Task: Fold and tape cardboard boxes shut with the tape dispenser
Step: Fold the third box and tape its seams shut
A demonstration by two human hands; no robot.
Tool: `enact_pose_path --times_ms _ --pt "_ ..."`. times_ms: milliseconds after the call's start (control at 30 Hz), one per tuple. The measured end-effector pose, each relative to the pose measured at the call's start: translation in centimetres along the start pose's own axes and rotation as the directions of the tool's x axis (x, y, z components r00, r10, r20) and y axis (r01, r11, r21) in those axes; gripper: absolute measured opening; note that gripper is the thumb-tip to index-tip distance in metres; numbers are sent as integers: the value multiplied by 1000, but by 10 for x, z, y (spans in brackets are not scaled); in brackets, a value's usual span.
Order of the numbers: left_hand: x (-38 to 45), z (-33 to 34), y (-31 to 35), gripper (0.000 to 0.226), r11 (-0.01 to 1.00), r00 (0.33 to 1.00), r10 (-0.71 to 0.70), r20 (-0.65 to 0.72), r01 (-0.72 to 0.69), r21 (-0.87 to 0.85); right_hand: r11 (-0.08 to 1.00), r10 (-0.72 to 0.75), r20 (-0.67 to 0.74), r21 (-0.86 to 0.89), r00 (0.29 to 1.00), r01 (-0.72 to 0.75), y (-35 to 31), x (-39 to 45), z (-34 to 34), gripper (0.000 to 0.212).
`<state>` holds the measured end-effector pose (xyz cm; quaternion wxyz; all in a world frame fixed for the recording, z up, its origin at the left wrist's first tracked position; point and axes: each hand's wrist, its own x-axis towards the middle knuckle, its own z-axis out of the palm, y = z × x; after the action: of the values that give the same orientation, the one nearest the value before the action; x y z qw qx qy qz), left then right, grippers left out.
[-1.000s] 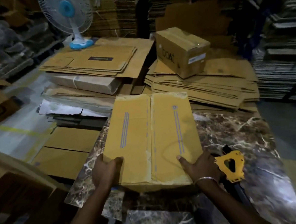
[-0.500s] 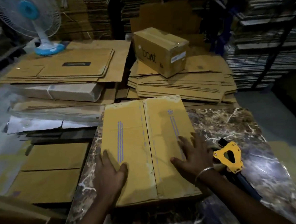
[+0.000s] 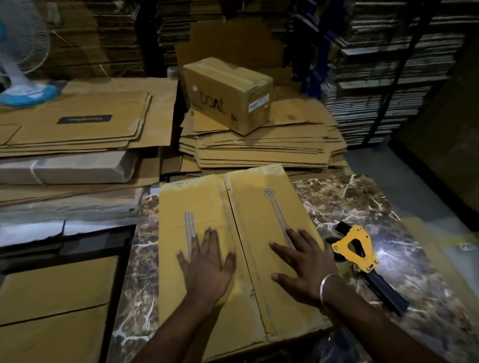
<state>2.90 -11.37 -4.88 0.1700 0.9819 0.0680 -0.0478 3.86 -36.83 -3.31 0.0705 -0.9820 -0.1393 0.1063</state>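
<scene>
Two flat hands, left hand (image 3: 207, 264) and right hand (image 3: 303, 259), fingers straight and spread, press the two smooth brown flaps of a rectangular cardboard box (image 3: 235, 255) lying on a glossy veined marble table (image 3: 427, 295), with a yellow tape dispenser (image 3: 356, 247) just beside the right hand.

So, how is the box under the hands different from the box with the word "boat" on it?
The box under the hands lies on the marble table, and its centre seam shows no tape; the "boat" box sits farther back on a stack of flat cardboard, with tape along its top. The left hand and right hand press the near one; nothing touches the other. Both are brown cardboard.
</scene>
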Motion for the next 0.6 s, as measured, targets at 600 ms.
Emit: enact_pose_path --times_ms 600 --pt "12 27 43 80 987 987 158 24 -158 8 497 804 62 477 592 -725 141 -14 52 66"
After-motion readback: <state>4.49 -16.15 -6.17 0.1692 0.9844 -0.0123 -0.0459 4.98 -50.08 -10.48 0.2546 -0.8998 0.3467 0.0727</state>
